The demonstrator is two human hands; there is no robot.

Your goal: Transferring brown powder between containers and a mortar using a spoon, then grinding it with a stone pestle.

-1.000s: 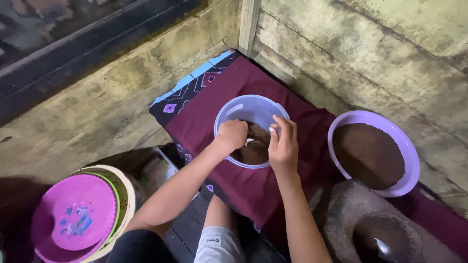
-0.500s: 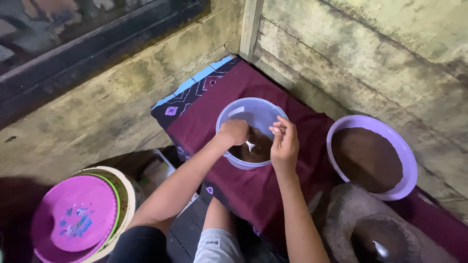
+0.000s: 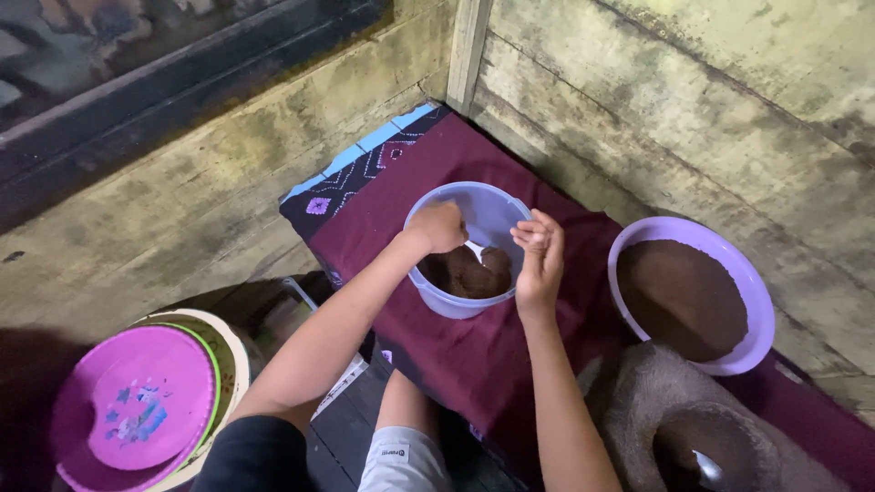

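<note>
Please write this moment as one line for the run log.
left hand: closed, inside blue bowl | right hand: over bowl rim, fingers pinched | brown powder in bowl | purple basin beside

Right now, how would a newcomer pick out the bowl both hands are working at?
Find the maroon cloth in the wall corner. Two bowls sit on it; take the pale blue bowl at the left hand and right hand. It holds brown clumps, while the purple bowl is wider, filled level.

A pink plate [image 3: 132,410] and a stone mortar [image 3: 702,437] lie nearby.
</note>
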